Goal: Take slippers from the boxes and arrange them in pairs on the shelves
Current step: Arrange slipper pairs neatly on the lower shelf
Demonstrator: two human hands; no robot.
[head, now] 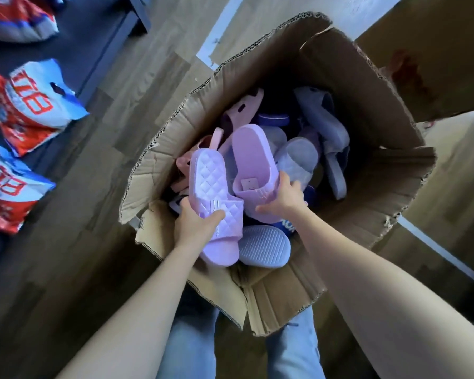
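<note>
An open, torn cardboard box (361, 110) stands on the floor in front of me, filled with several slippers in lilac, pink, grey and blue. My left hand (196, 228) grips a lilac quilted slipper (211, 187) by its strap end, above the pile. My right hand (283, 199) holds a second lilac slipper (251, 157) at its strap, its smooth footbed facing up with a small tag on it. Both slippers are side by side over the box. A pale ribbed sole (263, 246) lies just below them.
Red, white and blue packets (36, 105) lie on a dark low shelf (88, 45) at the left. The floor is wood-patterned. Another cardboard box (435, 50) stands at the upper right. My legs in blue jeans (189, 346) are at the bottom.
</note>
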